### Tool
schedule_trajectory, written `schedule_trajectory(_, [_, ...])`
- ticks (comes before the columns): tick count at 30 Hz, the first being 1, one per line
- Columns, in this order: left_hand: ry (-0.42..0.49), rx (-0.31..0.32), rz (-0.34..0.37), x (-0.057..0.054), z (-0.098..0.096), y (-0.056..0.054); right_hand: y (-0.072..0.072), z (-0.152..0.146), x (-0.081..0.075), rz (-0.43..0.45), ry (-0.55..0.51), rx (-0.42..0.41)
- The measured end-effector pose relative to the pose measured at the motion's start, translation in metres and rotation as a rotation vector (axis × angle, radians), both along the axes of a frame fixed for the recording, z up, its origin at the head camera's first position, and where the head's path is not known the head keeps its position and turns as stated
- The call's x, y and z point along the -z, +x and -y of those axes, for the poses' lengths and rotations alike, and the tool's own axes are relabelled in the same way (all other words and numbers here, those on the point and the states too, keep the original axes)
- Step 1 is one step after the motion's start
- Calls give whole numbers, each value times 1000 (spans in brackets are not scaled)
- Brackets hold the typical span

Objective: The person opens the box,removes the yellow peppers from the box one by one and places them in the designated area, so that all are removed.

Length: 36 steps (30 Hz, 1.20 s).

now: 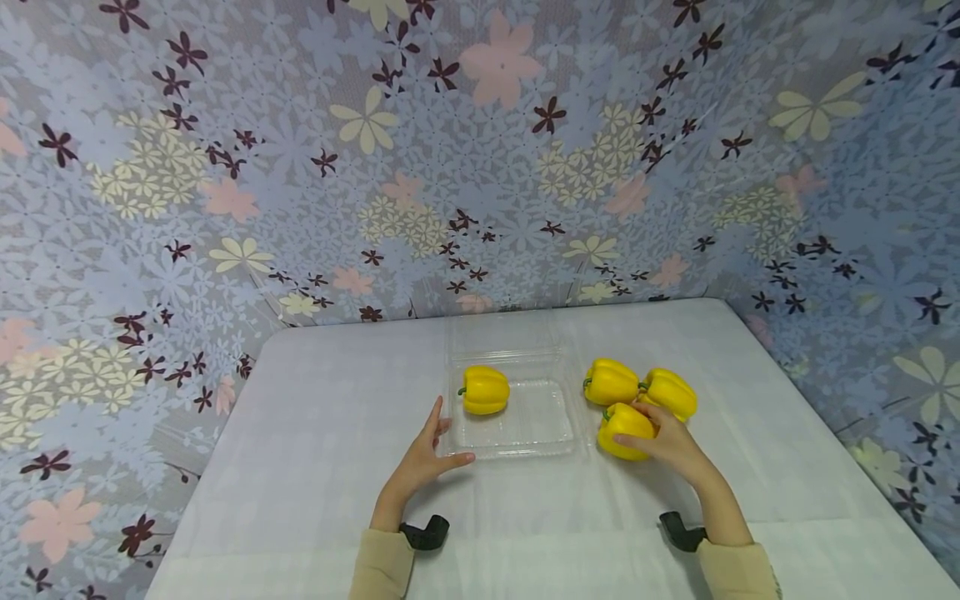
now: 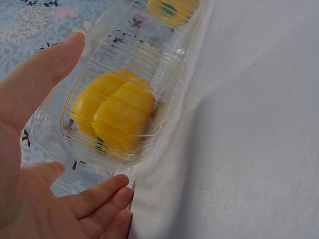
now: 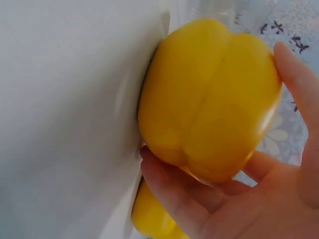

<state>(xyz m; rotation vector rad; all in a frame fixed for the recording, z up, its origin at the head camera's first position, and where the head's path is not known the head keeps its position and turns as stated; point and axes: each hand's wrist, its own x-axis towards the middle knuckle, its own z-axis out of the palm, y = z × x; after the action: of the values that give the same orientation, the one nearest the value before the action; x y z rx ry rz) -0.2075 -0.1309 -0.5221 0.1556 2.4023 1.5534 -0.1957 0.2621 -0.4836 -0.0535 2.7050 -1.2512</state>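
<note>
A yellow bell pepper (image 1: 625,431) sits in my right hand (image 1: 673,443), held between the thumb and fingers at the table surface. The right wrist view shows that bell pepper (image 3: 209,99) large, with the thumb on one side and fingers round its end. My left hand (image 1: 420,462) is spread at the left front corner of a clear plastic clamshell container (image 1: 536,417), thumb and fingers apart. Inside the container's left part lies another yellow bell pepper (image 1: 485,390), seen through the clear wall in the left wrist view.
Two more yellow bell peppers, one left (image 1: 611,382) and one right (image 1: 670,393), lie just behind the held one. The container's clear lid (image 1: 502,333) stands open at the back. White cloth (image 1: 337,375) covers the table, and a floral curtain (image 1: 450,167) hangs behind.
</note>
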Motion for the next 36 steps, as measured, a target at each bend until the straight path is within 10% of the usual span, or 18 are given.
schedule_trajectory(36, [6, 8, 0, -3, 1, 1, -40, 38, -59, -95, 15, -95])
